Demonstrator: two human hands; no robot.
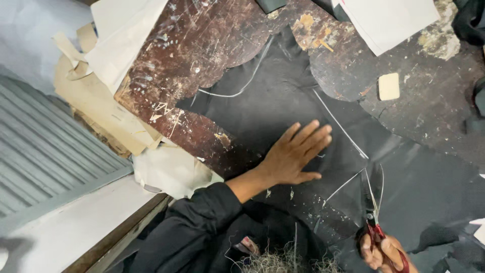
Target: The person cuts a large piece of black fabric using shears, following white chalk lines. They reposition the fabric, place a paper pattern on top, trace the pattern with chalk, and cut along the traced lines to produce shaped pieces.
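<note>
Left hand (295,154) is flat, fingers spread, pressing down on the black sheet (273,108). Right hand (382,252) is clenched round the red handles of the scissors (373,202), blades open and biting into the sheet's near edge. Sheet looks thin, floppy and a bit slick, leather-like I'd guess, so it'd slide and buckle unless pinned flat close to the cut, right where the palm sits. It's spread over the scarred brown worktop (187,55), long axis running from top-left to bottom-right. Scissors point straight away from the person. Pale chalk lines (341,126) cross it; a small tan block (389,86) and paper patterns (389,20) sit further off.
</note>
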